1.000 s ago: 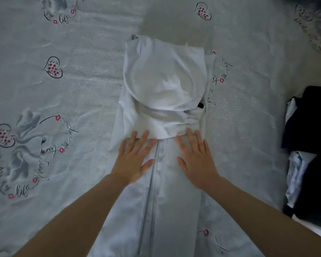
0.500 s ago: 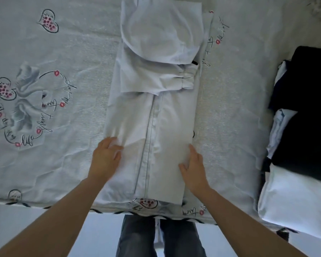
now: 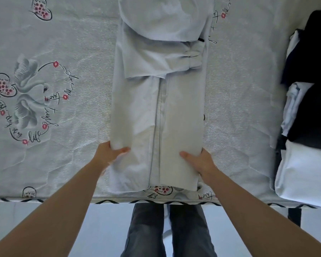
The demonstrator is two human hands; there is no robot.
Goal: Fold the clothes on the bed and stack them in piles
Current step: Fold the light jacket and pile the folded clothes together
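A pale blue-white garment (image 3: pixel 159 112) lies folded into a long narrow strip on the bed (image 3: pixel 63 160), running from the near edge away from me, with its sleeves and hood folded over the far part. My left hand (image 3: pixel 109 154) grips the strip's left edge near its lower end, thumb on top and fingers tucked under. My right hand (image 3: pixel 198 162) grips the right edge the same way. A pile of folded clothes (image 3: pixel 308 112), black and white, sits at the right side of the bed.
The bed sheet is light grey with swan and heart prints (image 3: pixel 22 93). The bed's near edge (image 3: pixel 63 200) runs across the lower frame, with my jeans-clad legs (image 3: pixel 167 230) and a pale floor below it.
Both hands slid from the garment's middle, pressed flat, down toward its near end and now grasp its side edges. The view tilted down, bringing the bed edge and my legs in.
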